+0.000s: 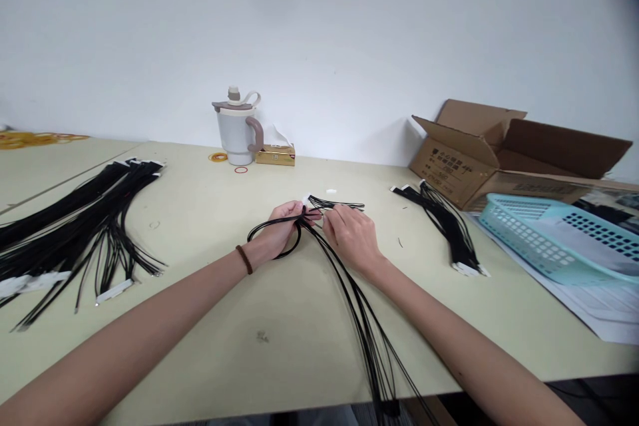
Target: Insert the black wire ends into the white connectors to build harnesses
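Now the left hand (287, 225) pinches a bunch of black wires (368, 354) in the middle of the frame, and their long ends hang down past the bottom edge. The right hand (351, 234) curls close beside it; I cannot tell if it pinches a wire.
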`<state>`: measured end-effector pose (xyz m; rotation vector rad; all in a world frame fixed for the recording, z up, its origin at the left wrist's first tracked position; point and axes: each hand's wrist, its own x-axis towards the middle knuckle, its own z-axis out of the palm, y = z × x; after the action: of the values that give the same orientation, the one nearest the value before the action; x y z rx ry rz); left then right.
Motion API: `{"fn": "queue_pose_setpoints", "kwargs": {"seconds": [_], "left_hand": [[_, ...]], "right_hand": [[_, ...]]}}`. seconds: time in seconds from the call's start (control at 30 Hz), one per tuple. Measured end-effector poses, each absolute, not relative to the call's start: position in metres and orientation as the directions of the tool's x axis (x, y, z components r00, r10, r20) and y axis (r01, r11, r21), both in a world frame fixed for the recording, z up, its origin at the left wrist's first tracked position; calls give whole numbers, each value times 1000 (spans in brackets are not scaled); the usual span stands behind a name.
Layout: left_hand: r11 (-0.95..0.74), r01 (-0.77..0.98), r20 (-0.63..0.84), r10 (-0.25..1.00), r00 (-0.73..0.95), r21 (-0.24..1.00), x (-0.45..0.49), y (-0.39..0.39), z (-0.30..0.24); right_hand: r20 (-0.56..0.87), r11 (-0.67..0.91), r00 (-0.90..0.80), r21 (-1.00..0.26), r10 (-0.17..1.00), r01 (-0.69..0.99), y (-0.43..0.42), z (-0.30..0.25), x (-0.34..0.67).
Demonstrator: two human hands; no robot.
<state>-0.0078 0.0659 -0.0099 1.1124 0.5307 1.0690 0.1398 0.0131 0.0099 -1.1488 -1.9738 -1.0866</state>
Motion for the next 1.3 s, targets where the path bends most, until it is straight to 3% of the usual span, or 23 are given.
{"fn": "queue_pose_setpoints", "kwargs": {"seconds": [0.27,0.57,0.77,1.0,1.3], "left_hand": [[-1,-416,190,891,413,909,-7,64,-9],[-63,-360,230,867,442,931,-8,65,-11],[-83,-323,238,847,475,943,-9,63,-9],[-157,-208,247,805,539,965,-11,58,-4],[-60,-249,197,797,571,967,-10,58,-6]], "right_hand": [[810,291,-417,317,413,903,13,8,138],[810,349,-344,186,475,918,11,8,139],[787,347,-357,194,503,917,11,13,140],[731,551,-416,66,541,832,14,8,142],[724,598,-397,-28,565,801,16,5,145]]}}
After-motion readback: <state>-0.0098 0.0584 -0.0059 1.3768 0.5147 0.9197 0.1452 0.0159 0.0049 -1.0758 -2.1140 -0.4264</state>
